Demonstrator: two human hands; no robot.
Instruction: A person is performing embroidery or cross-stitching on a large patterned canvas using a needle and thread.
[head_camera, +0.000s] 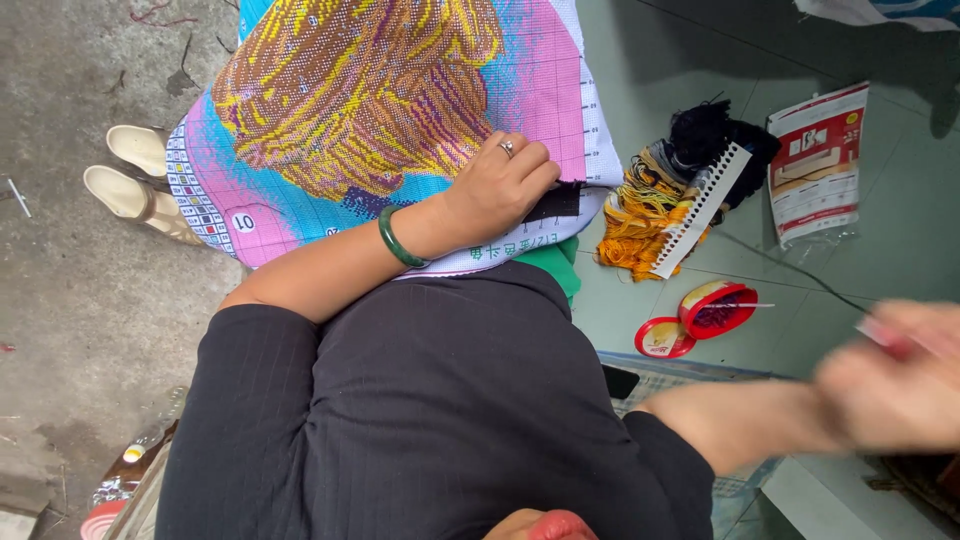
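Observation:
A large cross-stitch canvas (400, 90) with a yellow, brown, pink and blue pattern lies over my lap. My left hand (505, 185), with a ring and a green bangle at the wrist, rests flat on its lower edge, fingers closed against the cloth by a dark stitched patch (556, 203). My right hand (895, 380) is blurred at the right edge, raised away from the canvas, pinching what looks like a needle. A dark thread (790, 268) runs from it back toward the canvas.
A white thread organiser card (700, 212) with yellow, orange and black floss bundles lies on the green floor. A red round tin (716, 308) and its lid (664, 338) sit nearby. A printed plastic packet (817, 160) lies at right. Beige shoes (135, 175) at left.

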